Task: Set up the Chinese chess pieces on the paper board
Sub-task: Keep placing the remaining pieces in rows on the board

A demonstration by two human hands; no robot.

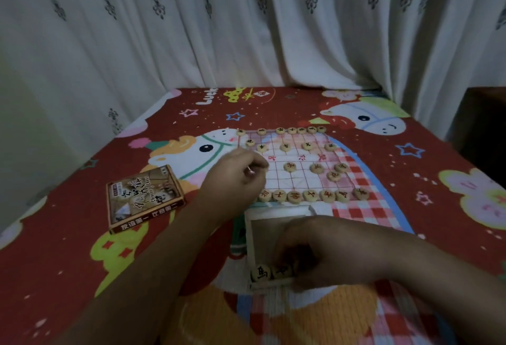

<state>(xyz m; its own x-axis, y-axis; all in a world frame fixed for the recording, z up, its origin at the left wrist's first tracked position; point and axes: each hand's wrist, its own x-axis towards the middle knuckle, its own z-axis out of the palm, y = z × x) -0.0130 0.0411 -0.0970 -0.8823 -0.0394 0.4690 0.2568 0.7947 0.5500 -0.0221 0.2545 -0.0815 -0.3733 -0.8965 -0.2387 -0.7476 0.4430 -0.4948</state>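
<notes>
My left hand [241, 169]: curled over the left edge of the paper board, fingers drawn together, pinching something small that I cannot make out
My right hand [317, 251]: reaching down into the tray just in front of the board, fingers bent over the loose pieces; whether they grip one I cannot tell
Tray [249, 238]: a pale open box, near me, its far edge just beside the board's near row
Pieces in the tray [261, 272]: two round wooden discs show at the tray's near left corner, beside my right fingers
Paper board [290, 158]: white with a red grid, lying flat on the blanket beyond the tray
Near row [310, 196]: seven discs with red characters side by side along the board's near edge
Middle pieces [317, 168]: four red-marked discs on my half, toward the right
Far side [301, 130]: dark-marked discs along the far edge, with a few more one and two lines in
Game box [145, 196]: brown printed box, left of the board, well apart from my left wrist
Blanket [68, 194]: red, with cartoon animals and stars
Curtain [246, 24]: pale, hanging behind the bed
</notes>
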